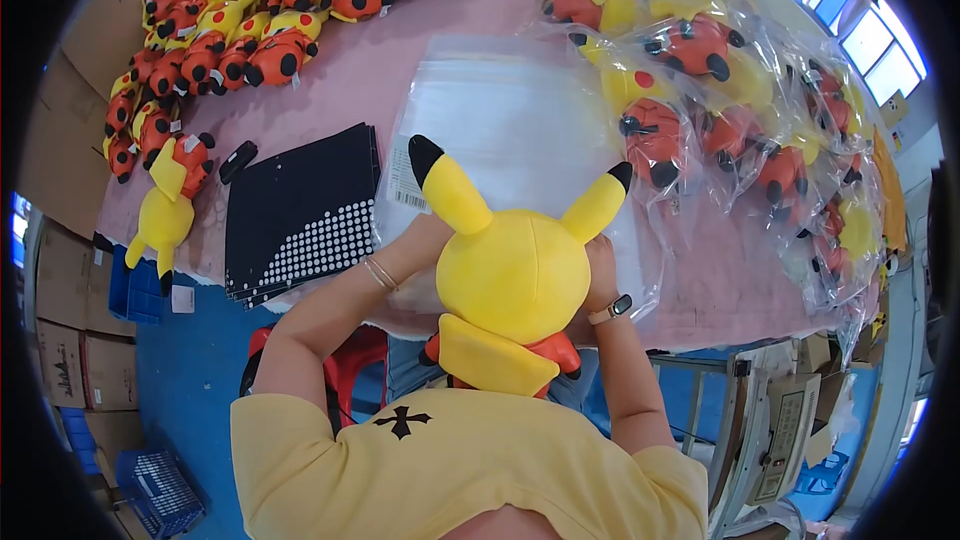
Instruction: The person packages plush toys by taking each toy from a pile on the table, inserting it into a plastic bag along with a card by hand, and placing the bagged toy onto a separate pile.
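Observation:
A yellow plush toy (512, 275) with black-tipped ears and a red outfit is upright close to my chest, its back toward the camera. My left hand (428, 237) is at the left side of its head, fingers hidden behind it. On the other side, my right hand (601, 275) is against the head, its fingers mostly out of sight. Beyond the toy lies a stack of clear plastic bags (510, 110) on the pink-covered table (330, 105). A stack of black sheets with white dots (300, 205) lies to the left of the bags.
Unbagged plush toys (285, 45) are heaped at the back left, with one toy (165, 220) at the left edge. Bagged toys (690, 45) cover the right side. A small black object (238, 162) lies near the sheets. Blue crates (160, 490) stand on the floor.

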A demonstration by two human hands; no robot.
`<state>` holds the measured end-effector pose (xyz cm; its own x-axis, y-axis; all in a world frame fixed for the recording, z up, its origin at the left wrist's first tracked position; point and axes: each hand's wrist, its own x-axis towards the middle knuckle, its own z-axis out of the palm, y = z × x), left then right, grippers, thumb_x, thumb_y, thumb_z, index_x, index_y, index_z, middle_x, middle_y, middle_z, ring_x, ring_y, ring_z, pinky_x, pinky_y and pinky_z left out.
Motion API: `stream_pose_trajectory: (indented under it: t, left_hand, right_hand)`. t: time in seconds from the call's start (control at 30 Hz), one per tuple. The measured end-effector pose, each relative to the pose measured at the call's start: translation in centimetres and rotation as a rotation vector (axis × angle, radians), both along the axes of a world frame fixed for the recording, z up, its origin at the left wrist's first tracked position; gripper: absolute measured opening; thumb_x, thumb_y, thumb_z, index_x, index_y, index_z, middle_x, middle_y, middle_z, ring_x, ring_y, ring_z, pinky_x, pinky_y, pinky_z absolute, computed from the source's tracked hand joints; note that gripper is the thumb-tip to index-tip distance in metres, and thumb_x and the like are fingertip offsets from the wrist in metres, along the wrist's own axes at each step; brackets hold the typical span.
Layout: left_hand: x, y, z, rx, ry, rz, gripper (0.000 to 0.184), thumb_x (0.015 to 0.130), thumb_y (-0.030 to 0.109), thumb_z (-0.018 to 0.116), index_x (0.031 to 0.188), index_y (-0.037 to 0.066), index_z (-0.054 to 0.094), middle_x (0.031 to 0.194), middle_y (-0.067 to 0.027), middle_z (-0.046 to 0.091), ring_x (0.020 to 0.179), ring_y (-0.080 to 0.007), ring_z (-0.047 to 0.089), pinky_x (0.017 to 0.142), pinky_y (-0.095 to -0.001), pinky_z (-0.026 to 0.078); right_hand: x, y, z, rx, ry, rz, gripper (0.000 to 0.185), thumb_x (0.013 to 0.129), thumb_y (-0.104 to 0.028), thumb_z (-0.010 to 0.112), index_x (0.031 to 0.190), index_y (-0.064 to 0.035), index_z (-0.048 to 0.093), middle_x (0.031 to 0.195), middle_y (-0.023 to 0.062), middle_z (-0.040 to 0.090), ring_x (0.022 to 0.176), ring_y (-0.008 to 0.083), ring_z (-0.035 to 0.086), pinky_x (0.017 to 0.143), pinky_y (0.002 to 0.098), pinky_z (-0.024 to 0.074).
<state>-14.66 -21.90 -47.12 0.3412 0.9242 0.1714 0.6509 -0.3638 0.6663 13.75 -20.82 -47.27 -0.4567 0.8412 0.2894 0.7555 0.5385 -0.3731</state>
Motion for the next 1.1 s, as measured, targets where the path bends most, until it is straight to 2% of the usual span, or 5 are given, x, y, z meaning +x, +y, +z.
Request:
stream_pose_trajectory:
  t: [0.4,0.53,0.73,0.9,1.1]
  left_hand:
    - [0.8,0.7,1.9,0.005,-0.133,-0.171,0.016,0.081,0.014,0.059,0.094,0.005,0.061,0.092,-0.0071,0.062,0.08,-0.0173,0.056,0.073,-0.0261,0.044]
    - [-1.1,0.9,1.5,-0.087,0.266,-0.079,0.022,0.085,0.022,0.051,0.099,0.005,0.057,0.101,-0.0125,0.061,0.087,-0.0269,0.059,0.072,-0.0326,0.046]
    - [-2.2,2.7,0.3,-0.002,0.332,-0.093,0.025,0.087,0.025,0.05,0.105,0.007,0.054,0.108,-0.012,0.06,0.094,-0.0241,0.058,0.08,-0.0313,0.045]
    - [-3.8,4.2,-2.8,0.316,0.292,-0.173,0.016,0.078,0.004,0.06,0.093,0.007,0.062,0.092,-0.0036,0.064,0.082,-0.0164,0.059,0.078,-0.025,0.046]
    - [-6.4,6.2,-2.2,0.104,-0.309,-0.082,0.026,0.069,-0.006,0.064,0.094,0.004,0.064,0.093,-0.0065,0.065,0.081,-0.0143,0.058,0.076,-0.023,0.047]
  right_hand:
    - [0.9,0.2,1.7,0.139,0.048,0.074,0.021,0.079,-0.02,0.056,0.095,-0.0081,0.064,0.09,0.0086,0.062,0.081,0.0272,0.056,0.071,0.0336,0.0456]
    - [0.6,0.5,3.2,0.038,-0.044,-0.038,0.025,0.077,-0.019,0.058,0.097,-0.0044,0.062,0.093,0.0106,0.064,0.076,0.0291,0.058,0.067,0.0334,0.0462]
    - [1.3,2.2,3.1,-0.142,-0.049,0.114,0.024,0.076,-0.016,0.06,0.096,-0.0044,0.062,0.092,0.0108,0.064,0.077,0.0288,0.059,0.065,0.0326,0.0465]
    - [1.0,2.1,4.1,-0.121,0.207,0.215,0.017,0.075,-0.013,0.058,0.088,-0.0027,0.061,0.08,0.0114,0.062,0.07,0.0298,0.056,0.061,0.0352,0.0438]
    - [1.2,3.0,4.4,0.011,0.096,0.077,0.016,0.074,-0.013,0.059,0.082,0.0005,0.061,0.075,0.013,0.062,0.064,0.0304,0.056,0.058,0.0345,0.0437]
